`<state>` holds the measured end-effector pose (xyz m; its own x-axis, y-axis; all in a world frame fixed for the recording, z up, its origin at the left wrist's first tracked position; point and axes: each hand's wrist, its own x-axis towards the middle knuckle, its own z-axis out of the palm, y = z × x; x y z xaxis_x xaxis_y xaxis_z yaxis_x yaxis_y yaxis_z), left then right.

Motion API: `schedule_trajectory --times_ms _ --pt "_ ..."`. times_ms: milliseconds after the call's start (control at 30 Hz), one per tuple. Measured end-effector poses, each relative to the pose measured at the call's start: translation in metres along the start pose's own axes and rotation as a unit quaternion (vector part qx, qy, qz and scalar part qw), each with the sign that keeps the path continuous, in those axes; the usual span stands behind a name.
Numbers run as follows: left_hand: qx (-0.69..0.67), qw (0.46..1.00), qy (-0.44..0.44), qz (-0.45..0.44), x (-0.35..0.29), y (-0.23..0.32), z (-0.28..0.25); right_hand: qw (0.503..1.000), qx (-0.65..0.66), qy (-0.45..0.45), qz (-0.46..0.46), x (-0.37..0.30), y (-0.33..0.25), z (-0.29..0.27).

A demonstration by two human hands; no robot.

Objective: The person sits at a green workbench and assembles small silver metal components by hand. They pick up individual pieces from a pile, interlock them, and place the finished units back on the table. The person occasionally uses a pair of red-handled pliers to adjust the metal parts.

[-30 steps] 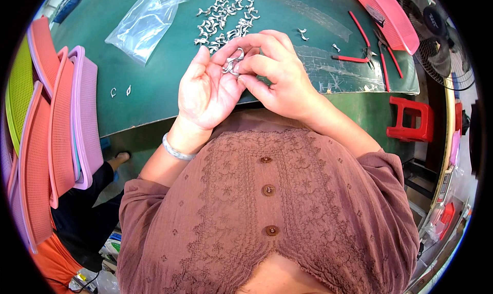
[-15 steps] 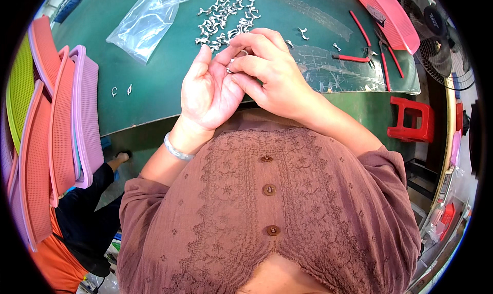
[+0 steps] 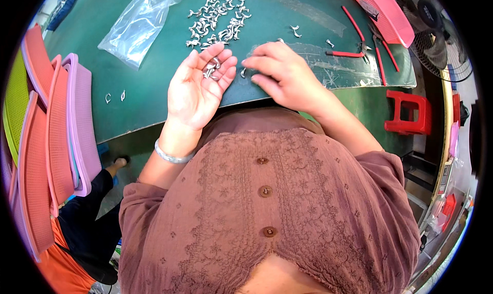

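My left hand [image 3: 193,96] is turned palm up and loosely cupped, with several small curved silvery metal pieces [image 3: 211,68] resting at the base of its fingers. Just right of it, my right hand [image 3: 287,76] has thumb and fingers apart. A single metal piece [image 3: 243,72] shows by its fingertips; whether they touch it I cannot tell. Beyond both hands, a loose heap of similar pieces [image 3: 215,18] is spread over the green table [image 3: 149,94].
A clear plastic bag [image 3: 137,30] lies left of the heap. Red-handled pliers [image 3: 354,54] and a pink basket [image 3: 385,14] are at the right, by a fan [image 3: 431,32]. Stacked baskets [image 3: 82,124] stand left, near another person [image 3: 67,258]. A red stool [image 3: 409,113] is below right.
My hands have drawn apart: the right one has moved off the left palm, its fingers spreading. The pieces in my left palm now show. The whole view has shifted slightly.
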<state>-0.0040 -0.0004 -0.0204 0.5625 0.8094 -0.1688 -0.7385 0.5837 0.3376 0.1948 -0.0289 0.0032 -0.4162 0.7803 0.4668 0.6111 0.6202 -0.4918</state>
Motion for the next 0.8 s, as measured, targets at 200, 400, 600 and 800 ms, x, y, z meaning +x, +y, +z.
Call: schedule_trajectory --times_ms 200,400,600,800 --pt "0.072 0.993 0.091 0.029 -0.014 -0.001 0.014 0.998 -0.044 -0.043 -0.002 0.008 0.001 0.012" --pt "0.066 0.994 0.084 0.014 -0.014 -0.002 0.017 1.000 -0.002 -0.018 0.022 0.017 -0.002 0.015" --pt "0.059 0.996 0.062 -0.003 -0.013 0.000 0.014 0.995 -0.020 -0.098 0.026 0.015 -0.005 -0.002" --pt "0.058 0.995 0.075 -0.014 -0.009 0.000 0.016 0.999 0.018 -0.032 0.027 0.021 -0.005 0.006"
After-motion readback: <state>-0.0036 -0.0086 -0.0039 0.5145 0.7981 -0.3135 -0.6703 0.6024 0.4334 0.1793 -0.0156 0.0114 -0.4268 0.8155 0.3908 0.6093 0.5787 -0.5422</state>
